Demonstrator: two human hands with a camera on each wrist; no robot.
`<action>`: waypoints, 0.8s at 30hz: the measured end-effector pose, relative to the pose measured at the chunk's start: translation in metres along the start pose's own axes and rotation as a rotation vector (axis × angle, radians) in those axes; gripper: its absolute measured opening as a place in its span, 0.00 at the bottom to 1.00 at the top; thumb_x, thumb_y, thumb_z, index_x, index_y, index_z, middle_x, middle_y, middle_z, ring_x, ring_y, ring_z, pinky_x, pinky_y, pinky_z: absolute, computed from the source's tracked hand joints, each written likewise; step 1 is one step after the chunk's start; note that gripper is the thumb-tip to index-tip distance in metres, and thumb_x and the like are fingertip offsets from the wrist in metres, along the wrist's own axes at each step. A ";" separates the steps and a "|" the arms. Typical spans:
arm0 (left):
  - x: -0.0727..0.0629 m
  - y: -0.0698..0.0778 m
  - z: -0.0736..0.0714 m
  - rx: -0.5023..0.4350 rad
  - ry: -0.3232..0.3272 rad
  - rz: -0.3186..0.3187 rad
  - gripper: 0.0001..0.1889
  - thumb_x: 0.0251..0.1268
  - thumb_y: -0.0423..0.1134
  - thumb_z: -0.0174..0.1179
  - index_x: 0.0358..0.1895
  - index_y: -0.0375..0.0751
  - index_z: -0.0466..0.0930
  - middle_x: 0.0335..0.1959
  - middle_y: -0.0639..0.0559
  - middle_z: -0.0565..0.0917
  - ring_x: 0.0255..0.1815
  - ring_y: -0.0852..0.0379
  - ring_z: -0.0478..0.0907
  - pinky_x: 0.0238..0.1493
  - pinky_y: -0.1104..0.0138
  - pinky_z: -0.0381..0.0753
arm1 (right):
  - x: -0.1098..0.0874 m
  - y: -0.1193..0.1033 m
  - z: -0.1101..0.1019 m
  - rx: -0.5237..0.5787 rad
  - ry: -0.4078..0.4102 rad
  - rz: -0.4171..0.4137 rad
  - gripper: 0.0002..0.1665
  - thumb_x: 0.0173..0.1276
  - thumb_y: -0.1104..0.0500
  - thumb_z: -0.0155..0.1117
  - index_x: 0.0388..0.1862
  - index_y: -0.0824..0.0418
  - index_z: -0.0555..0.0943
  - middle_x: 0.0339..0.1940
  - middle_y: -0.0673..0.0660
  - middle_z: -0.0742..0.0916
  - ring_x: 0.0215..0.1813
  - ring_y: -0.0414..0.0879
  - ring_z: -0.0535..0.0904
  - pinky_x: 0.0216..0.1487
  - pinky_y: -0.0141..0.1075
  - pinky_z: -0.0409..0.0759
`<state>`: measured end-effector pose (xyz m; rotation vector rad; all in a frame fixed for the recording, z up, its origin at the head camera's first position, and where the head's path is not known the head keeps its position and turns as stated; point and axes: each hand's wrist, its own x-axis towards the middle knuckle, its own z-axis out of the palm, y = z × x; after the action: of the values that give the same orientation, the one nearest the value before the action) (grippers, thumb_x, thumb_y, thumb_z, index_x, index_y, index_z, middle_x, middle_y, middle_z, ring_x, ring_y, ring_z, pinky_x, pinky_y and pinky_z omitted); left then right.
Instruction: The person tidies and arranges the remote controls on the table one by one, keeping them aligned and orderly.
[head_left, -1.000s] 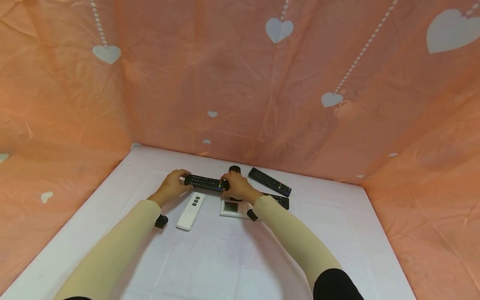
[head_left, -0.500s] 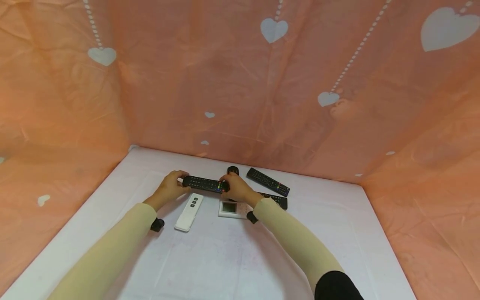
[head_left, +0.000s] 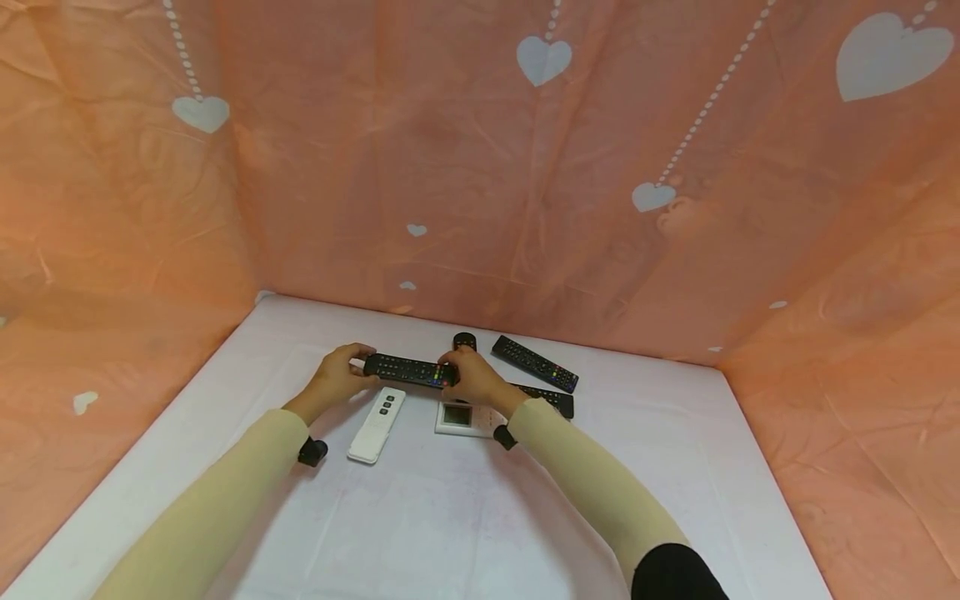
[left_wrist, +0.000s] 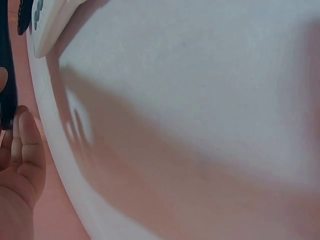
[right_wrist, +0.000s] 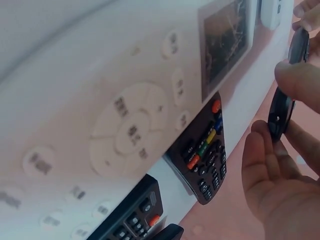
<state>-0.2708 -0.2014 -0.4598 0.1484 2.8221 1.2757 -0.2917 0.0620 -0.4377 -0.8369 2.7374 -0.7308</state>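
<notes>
A black remote control (head_left: 409,370) with rows of buttons is held level above the table between both hands. My left hand (head_left: 335,379) pinches its left end, and a small white patch shows between the fingers there. At the other end, near the coloured buttons, my right hand (head_left: 474,377) grips it with thumb and fingers. The right wrist view shows this remote edge-on (right_wrist: 281,107), with the thumb on one face. In the left wrist view only its dark edge (left_wrist: 6,95) appears. Below the hands lie a white remote (head_left: 377,426) and a white remote with a screen (head_left: 456,419).
Another black remote (head_left: 536,363) lies at the back right. A further one (head_left: 557,402) is partly hidden by the right forearm, and another (head_left: 465,341) pokes out behind the right hand. Orange sheeting (head_left: 465,167) walls the white table (head_left: 420,517) at the back and sides.
Both hands keep hold of the black remote, which stays almost in place. The whole head view has shifted slightly left. Nothing on the table has visibly moved.
</notes>
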 end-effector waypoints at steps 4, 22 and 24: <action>-0.001 0.001 -0.001 -0.023 -0.008 -0.010 0.28 0.56 0.33 0.66 0.62 0.32 0.71 0.58 0.34 0.76 0.47 0.46 0.79 0.41 0.65 0.80 | -0.002 0.001 0.000 0.005 0.005 -0.001 0.32 0.56 0.61 0.73 0.60 0.62 0.76 0.52 0.62 0.78 0.49 0.51 0.76 0.52 0.40 0.78; -0.008 0.000 0.002 -0.043 -0.018 -0.016 0.28 0.57 0.32 0.66 0.62 0.32 0.70 0.57 0.34 0.77 0.46 0.49 0.79 0.41 0.66 0.79 | -0.004 0.004 0.001 0.040 0.033 -0.009 0.32 0.51 0.62 0.77 0.56 0.67 0.78 0.46 0.61 0.85 0.38 0.45 0.81 0.39 0.32 0.80; -0.008 0.000 0.003 -0.044 -0.017 -0.016 0.28 0.57 0.32 0.66 0.62 0.33 0.70 0.57 0.34 0.77 0.45 0.49 0.79 0.40 0.66 0.79 | -0.004 0.004 0.001 0.039 0.035 -0.008 0.32 0.51 0.62 0.77 0.56 0.66 0.78 0.46 0.61 0.85 0.39 0.45 0.81 0.40 0.32 0.80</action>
<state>-0.2623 -0.2004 -0.4621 0.1348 2.7731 1.3251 -0.2900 0.0666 -0.4406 -0.8343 2.7427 -0.8058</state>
